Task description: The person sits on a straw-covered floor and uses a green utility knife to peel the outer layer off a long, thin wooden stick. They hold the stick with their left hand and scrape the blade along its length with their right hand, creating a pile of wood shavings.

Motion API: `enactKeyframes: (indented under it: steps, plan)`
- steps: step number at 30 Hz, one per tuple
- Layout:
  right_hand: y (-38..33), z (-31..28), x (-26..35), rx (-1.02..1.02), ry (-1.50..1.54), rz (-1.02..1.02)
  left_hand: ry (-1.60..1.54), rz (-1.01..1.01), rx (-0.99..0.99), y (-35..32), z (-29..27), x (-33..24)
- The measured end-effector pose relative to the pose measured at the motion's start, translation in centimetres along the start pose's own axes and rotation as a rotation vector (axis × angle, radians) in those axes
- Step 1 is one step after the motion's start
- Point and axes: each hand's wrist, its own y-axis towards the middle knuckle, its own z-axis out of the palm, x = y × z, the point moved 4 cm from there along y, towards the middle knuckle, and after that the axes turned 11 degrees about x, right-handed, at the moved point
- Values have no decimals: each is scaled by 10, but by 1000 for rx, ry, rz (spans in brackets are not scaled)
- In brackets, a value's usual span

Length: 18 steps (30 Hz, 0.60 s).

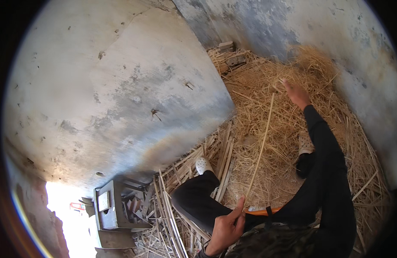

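A long, thin, pale strip (263, 144), bamboo by its look, slants up and away over the straw between my legs. Its near end is pinched between the thumb and fingers of my left hand (227, 230), low in front of me. My right hand (297, 95) reaches forward on a straight arm, close to the strip's far end. The fingers of that hand are drawn together around something small and pale, too small to name. Across my lap, partly covered by clothing, lies an orange object (259, 211) of a kind I cannot make out.
Fine shavings (314, 64) heap up against the far right wall. Longer split strips (226, 161) lie beside my left foot in its white clog (203, 164). Bricks (233, 60) sit in the back corner. A worn wooden cabinet (114, 206) stands lower left, near a bright doorway (76, 223).
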Motion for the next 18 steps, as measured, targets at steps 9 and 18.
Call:
enactKeyframes:
  steps: [9, 18]
  plan:
    - [-182, 63, 150, 214, -126, -852, -604, -300, 5, 35, -5, 21]
    - [-165, 77, 145, 98, -72, -822, -286, -187, -57, 41, -4, 5]
